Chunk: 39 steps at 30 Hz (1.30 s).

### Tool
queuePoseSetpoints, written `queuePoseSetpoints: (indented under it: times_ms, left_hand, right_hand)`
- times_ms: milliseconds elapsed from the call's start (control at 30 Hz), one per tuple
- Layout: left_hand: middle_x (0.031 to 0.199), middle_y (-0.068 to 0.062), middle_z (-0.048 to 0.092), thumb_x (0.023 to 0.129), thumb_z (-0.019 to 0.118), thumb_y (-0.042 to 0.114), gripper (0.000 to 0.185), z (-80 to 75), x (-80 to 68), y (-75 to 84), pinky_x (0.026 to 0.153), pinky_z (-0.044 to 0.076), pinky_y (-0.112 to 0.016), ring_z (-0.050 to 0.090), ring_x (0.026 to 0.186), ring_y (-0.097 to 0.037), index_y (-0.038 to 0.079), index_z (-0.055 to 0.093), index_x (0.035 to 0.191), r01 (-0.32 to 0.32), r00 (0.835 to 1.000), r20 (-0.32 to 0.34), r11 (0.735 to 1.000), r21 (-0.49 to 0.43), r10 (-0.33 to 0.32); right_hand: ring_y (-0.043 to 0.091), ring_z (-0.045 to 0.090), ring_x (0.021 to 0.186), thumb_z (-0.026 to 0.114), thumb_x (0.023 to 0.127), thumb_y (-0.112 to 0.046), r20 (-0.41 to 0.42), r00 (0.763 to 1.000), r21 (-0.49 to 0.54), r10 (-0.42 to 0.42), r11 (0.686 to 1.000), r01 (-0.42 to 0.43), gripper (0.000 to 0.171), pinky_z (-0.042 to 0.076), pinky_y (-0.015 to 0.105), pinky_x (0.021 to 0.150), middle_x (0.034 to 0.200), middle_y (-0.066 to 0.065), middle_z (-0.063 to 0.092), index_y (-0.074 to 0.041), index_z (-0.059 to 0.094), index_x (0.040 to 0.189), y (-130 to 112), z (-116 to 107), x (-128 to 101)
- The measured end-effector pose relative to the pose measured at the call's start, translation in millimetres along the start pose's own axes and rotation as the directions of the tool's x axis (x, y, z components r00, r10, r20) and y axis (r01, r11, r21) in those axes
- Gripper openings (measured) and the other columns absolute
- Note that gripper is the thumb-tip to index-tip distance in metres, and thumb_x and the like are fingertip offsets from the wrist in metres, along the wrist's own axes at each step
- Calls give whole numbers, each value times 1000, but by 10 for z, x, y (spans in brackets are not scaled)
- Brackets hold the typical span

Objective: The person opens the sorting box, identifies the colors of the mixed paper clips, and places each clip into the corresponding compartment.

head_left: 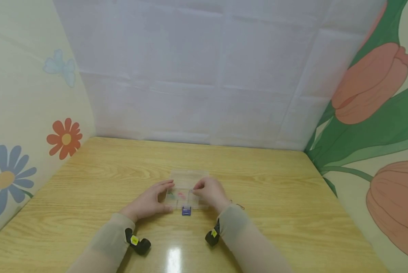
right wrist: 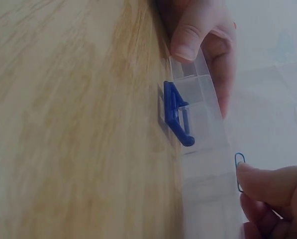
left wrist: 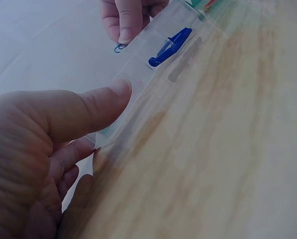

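Note:
A small clear compartment box lies on the wooden table with its lid folded back. My left hand holds its left end, the thumb pressing on the near wall. At the box's right end, my right hand pinches a small blue paper clip between its fingertips, just above the box's edge. A blue binder clip lies on the table against the front of the box and also shows as the blue binder clip in the left wrist view. Small red and green items lie inside the box.
The wooden table is walled in by a white back panel and flower-painted side panels. Black wrist cameras sit on both sleeves near the front edge.

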State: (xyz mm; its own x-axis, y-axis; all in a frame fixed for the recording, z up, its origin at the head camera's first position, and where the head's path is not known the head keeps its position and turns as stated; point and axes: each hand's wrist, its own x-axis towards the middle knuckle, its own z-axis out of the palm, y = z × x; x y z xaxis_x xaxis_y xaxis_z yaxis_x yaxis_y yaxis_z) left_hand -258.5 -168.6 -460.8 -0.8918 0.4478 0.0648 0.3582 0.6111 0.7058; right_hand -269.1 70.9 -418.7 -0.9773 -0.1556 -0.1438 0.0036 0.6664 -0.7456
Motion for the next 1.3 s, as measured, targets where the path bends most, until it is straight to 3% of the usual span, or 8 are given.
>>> queuePoseSetpoints:
  times_ms: [600, 867, 1133, 1300]
  left_hand:
    - [154, -4, 32, 75, 80, 39, 82, 13, 0, -19, 112, 19, -60, 23, 142, -35, 13, 44, 145, 8, 1000, -7, 1000, 1, -8]
    - [154, -5, 32, 75, 81, 37, 83, 7, -1, 7, 112, 19, -59, 23, 142, -36, 12, 44, 145, 17, 1000, -9, 1000, 11, -17]
    - [154, -6, 32, 75, 81, 36, 83, 6, -6, 7, 112, 19, -59, 23, 142, -36, 11, 43, 145, 17, 1000, -6, 1000, 8, -17]
    - [154, -6, 32, 76, 81, 36, 83, 7, -5, 8, 112, 19, -59, 22, 142, -37, 10, 43, 145, 18, 1000, -3, 1000, 15, -18]
  right_hand:
    - [15, 58, 83, 72, 87, -21, 12, 1000, 18, -3, 1000, 2, 4, 51, 35, 76, 88, -4, 65, -18, 70, 89, 26, -13, -18]
    - [18, 60, 90, 71, 86, -19, -26, 999, 25, -42, 999, 43, 9, 50, 40, 85, 93, -2, 66, -15, 70, 94, 69, -136, -51]
    - [20, 59, 95, 69, 88, -21, -46, 999, 55, 0, 998, 3, 11, 49, 41, 87, 99, 0, 66, -15, 70, 97, 178, -310, -77]
    - [20, 59, 91, 68, 89, -22, -66, 997, 74, 25, 997, -20, 13, 50, 40, 81, 101, 1, 66, -14, 69, 99, 283, -424, -112]
